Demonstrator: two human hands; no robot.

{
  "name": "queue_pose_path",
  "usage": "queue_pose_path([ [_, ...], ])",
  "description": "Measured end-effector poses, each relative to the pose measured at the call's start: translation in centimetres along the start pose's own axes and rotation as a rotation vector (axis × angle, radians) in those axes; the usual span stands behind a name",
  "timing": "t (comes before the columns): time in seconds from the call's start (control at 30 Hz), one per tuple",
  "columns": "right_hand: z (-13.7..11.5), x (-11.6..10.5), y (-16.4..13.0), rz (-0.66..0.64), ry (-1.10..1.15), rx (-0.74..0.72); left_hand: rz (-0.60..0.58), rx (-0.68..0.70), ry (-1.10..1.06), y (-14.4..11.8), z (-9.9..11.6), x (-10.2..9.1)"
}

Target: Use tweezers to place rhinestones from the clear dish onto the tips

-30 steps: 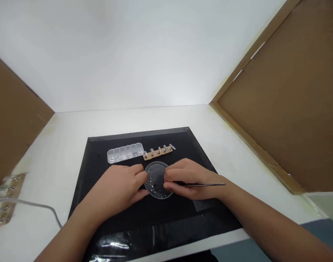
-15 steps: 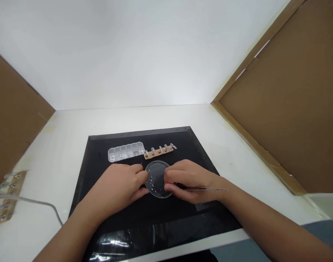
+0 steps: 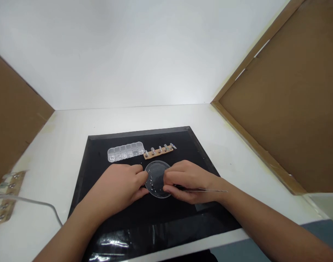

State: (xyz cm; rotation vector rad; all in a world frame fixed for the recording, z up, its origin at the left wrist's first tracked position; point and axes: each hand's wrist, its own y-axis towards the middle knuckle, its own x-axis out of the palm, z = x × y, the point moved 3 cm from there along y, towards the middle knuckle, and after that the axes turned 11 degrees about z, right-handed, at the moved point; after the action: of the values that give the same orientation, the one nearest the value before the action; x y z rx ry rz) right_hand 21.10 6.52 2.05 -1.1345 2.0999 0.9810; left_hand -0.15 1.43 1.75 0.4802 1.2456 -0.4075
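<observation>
A clear round shallow dish (image 3: 157, 171) lies on the black mat between my hands, with several tiny white bits scattered in its left half. My left hand (image 3: 127, 181) is closed at the dish's left rim, its thumb and forefinger on the edge. My right hand (image 3: 187, 182) is closed over the right side of the dish. From under its fingers, thin metal tweezers (image 3: 207, 190) point back along the palm toward the wrist; their tips are hidden.
Behind the dish, a clear compartment box (image 3: 124, 149) with small pieces sits beside a wooden strip (image 3: 158, 153) bearing several clear-topped metal pegs. A similar strip (image 3: 8, 200) and a grey cable (image 3: 39, 202) lie left of the black mat (image 3: 101, 203). Brown panels (image 3: 286, 94) flank the table.
The right fingers have shifted very slightly left over the dish. Otherwise both hands, the dish and the tweezers hold almost the same position.
</observation>
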Motion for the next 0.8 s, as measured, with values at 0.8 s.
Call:
queue_pose_path([
  [0.8, -0.2, -0.9, 0.2, 0.058, 0.063, 0.073, 0.008, -0.002, -0.014, -0.3, -0.4, 0.5],
])
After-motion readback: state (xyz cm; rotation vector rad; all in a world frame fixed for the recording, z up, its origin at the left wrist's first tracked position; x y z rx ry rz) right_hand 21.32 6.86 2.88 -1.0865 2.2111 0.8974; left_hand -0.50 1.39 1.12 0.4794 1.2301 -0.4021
